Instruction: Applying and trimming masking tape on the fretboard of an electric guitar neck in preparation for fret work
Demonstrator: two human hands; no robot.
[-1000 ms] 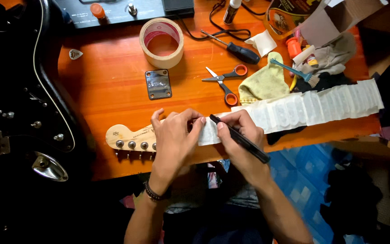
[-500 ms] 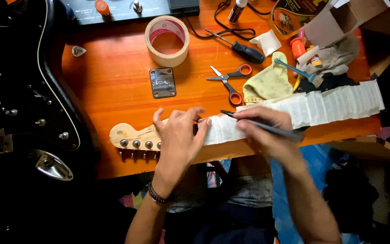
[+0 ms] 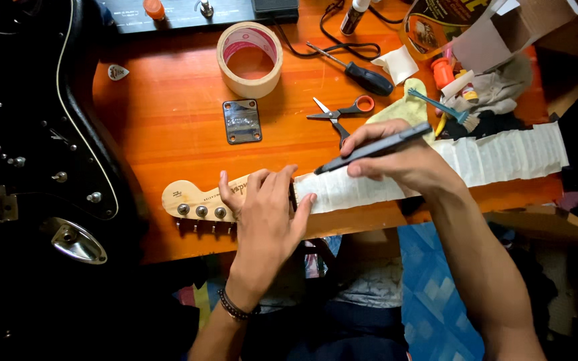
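Here, a pale maple guitar neck [image 3: 199, 197] lies along the near edge of a glossy orange wooden table [image 3: 168, 140], its headstock with round metal tuners pointing left. White creased paper tape [image 3: 496, 157] wraps the fretboard from the nut rightward. The left hand [image 3: 265, 217] presses flat on the neck where headstock meets tape, fingers spread wide, holding nothing; a dark beaded bracelet [image 3: 234, 309] circles its wrist. The right hand [image 3: 406, 160] rests on the taped part and pinches a slim black tool [image 3: 372, 148], tip aimed left towards the tape's end.

Farther back lie a rectangular chrome neck plate [image 3: 241, 121], a fat roll of beige masking tape [image 3: 249, 59], orange-handled scissors [image 3: 342, 112] and a black-handled screwdriver [image 3: 359, 70]. A shiny black electric guitar body [image 3: 35, 167] fills the left side.
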